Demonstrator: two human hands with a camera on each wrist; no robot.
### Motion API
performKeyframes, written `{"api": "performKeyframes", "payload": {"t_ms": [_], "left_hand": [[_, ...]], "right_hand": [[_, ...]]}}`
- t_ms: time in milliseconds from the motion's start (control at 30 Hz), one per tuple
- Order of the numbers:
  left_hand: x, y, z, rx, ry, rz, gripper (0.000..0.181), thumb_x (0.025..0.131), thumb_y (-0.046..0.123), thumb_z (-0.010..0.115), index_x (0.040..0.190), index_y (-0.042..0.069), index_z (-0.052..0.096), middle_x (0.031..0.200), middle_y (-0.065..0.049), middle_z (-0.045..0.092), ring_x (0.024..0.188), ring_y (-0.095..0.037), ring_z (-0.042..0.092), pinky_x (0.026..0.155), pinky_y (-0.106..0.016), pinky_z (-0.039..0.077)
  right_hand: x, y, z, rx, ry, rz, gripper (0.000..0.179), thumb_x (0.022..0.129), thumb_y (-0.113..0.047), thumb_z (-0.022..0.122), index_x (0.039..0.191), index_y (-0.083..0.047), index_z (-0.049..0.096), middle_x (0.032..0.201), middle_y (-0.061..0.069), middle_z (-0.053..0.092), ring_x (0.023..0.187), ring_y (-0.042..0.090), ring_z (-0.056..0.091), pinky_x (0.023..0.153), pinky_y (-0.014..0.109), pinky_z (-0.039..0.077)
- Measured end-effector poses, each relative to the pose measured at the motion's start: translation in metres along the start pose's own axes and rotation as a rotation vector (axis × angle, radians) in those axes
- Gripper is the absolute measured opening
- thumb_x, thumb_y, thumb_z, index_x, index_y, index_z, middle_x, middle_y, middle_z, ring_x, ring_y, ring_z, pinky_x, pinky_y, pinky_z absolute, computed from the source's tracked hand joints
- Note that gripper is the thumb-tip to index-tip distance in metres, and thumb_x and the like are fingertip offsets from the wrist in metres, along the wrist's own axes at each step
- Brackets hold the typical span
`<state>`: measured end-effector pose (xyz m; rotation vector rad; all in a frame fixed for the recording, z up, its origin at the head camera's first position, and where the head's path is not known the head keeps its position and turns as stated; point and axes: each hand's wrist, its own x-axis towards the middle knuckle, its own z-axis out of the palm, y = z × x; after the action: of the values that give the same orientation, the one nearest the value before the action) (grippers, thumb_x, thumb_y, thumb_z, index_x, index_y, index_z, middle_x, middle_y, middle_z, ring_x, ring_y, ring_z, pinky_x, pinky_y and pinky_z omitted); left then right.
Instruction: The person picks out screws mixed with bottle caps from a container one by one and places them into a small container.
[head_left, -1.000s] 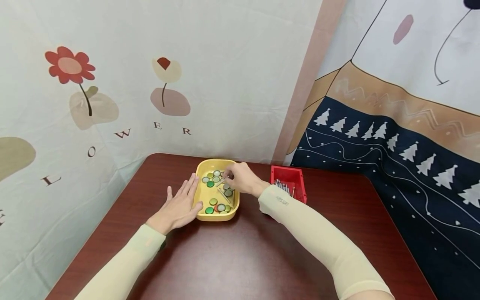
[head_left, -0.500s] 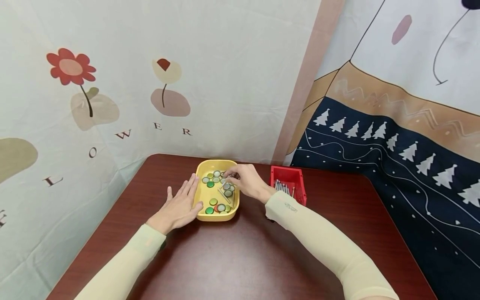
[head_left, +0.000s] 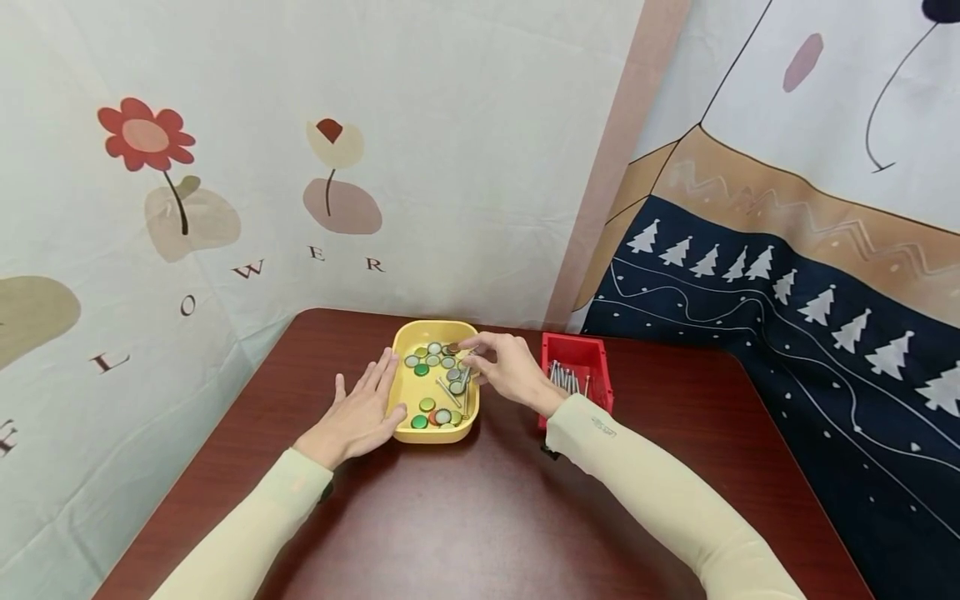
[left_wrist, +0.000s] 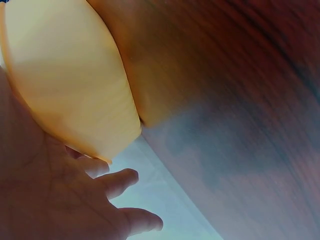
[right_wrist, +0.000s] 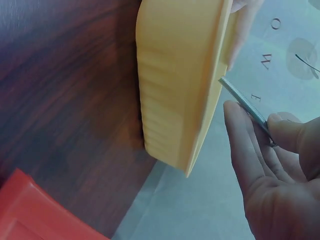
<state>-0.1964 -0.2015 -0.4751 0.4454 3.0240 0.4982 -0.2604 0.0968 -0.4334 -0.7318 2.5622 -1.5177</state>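
Observation:
A yellow tray (head_left: 408, 393) holds several bottle caps (head_left: 422, 369), green, silver and red among them, and long bolts (head_left: 448, 392). With fingers straight, my left hand (head_left: 352, 417) rests along the tray's left rim; its wrist view shows the palm beside the tray's outer wall. Over the tray's right side, my right hand (head_left: 513, 367) pinches a silver bolt between thumb and fingers. The bolt (right_wrist: 245, 102) shows its threaded end in the right wrist view, tilted and close by the tray's rim. The bolt's head is partly hidden by the fingers.
Right of the tray, a red bin (head_left: 597, 358) holds several bolts (head_left: 562, 377) standing at a slant; my right forearm covers its front part. Both stand near the back of the dark wooden table (head_left: 465, 517). Printed cloths (head_left: 465, 167) hang behind and at the right.
My right hand has lifted the bolt from among the caps and drawn it right, towards the tray's right rim. My left hand has stayed in place.

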Motion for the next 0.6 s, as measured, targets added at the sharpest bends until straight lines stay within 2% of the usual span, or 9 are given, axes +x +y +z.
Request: {"api": "performKeyframes", "payload": {"t_ms": [167, 333, 433, 600], "left_hand": [[0.001, -0.002, 0.002, 0.005, -0.004, -0.002, 0.087, 0.119, 0.039, 0.052, 0.187, 0.002, 0.011, 0.198, -0.019, 0.007, 0.180, -0.051, 0.025, 0.133, -0.095, 0.009], [0.000, -0.003, 0.003, 0.005, -0.004, 0.000, 0.088, 0.119, 0.038, 0.053, 0.187, 0.002, 0.011, 0.198, -0.019, 0.007, 0.180, -0.051, 0.025, 0.132, -0.096, 0.008], [0.000, -0.003, 0.004, 0.005, -0.002, 0.000, 0.088, 0.119, 0.039, 0.053, 0.187, 0.002, 0.011, 0.198, -0.019, 0.008, 0.180, -0.051, 0.025, 0.132, -0.096, 0.008], [0.001, -0.003, 0.002, 0.005, -0.003, 0.000, 0.088, 0.119, 0.039, 0.053, 0.187, 0.002, 0.011, 0.198, -0.019, 0.008, 0.180, -0.051, 0.025, 0.133, -0.095, 0.009]], "right_hand": [[-0.005, 0.003, 0.000, 0.134, 0.008, 0.043, 0.031, 0.109, -0.005, 0.079, 0.139, -0.001, 0.076, 0.121, 0.026, 0.086, 0.101, 0.038, 0.089, 0.083, 0.056, 0.074], [-0.009, 0.006, -0.001, 0.244, 0.015, 0.092, 0.023, 0.112, -0.005, 0.076, 0.134, 0.000, 0.075, 0.117, 0.023, 0.088, 0.097, 0.038, 0.089, 0.082, 0.057, 0.074], [-0.012, 0.008, -0.005, 0.277, 0.006, 0.109, 0.020, 0.114, -0.007, 0.074, 0.132, 0.001, 0.075, 0.118, 0.025, 0.087, 0.095, 0.035, 0.089, 0.082, 0.057, 0.074], [-0.018, 0.010, -0.014, 0.300, -0.016, 0.136, 0.021, 0.115, -0.008, 0.073, 0.133, 0.001, 0.076, 0.122, 0.038, 0.081, 0.091, 0.030, 0.090, 0.077, 0.050, 0.074]]}}
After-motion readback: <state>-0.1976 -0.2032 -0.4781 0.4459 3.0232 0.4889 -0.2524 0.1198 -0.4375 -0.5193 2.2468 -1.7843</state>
